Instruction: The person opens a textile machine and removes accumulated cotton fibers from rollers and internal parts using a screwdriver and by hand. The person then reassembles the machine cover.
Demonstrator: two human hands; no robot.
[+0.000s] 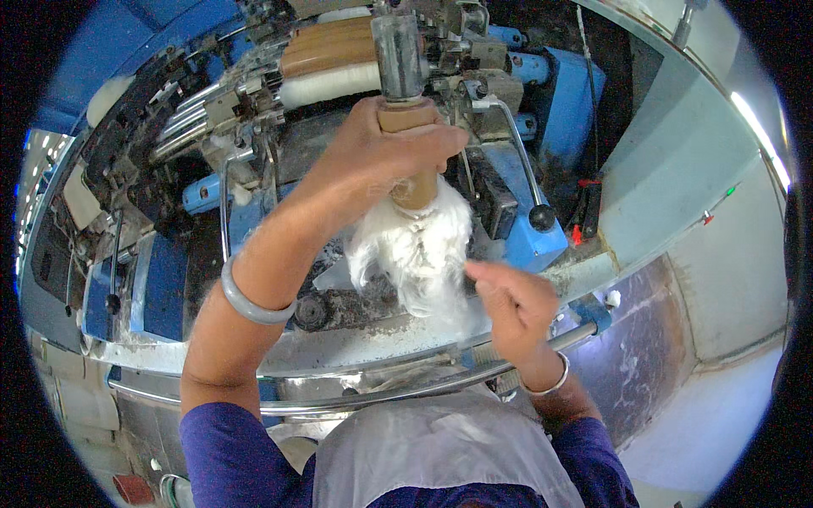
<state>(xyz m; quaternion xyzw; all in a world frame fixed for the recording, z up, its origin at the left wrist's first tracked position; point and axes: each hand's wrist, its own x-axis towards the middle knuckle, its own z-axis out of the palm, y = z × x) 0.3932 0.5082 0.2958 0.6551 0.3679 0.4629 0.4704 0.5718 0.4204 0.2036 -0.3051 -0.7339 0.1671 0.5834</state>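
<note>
Left hand [398,144] wrapped round tan roller [412,152], right fingers [483,273] pinching white fibre tuft [415,250], machine crowding above.

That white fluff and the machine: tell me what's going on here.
A person stands at a blue and grey spinning machine. The left hand grips a tan tube held upright over the machine, with a tuft of white fibre hanging from its lower end. The right hand pinches the edge of that fibre between its fingertips. Both wrists wear a bangle, and a metal rail runs along the machine's front.
</note>
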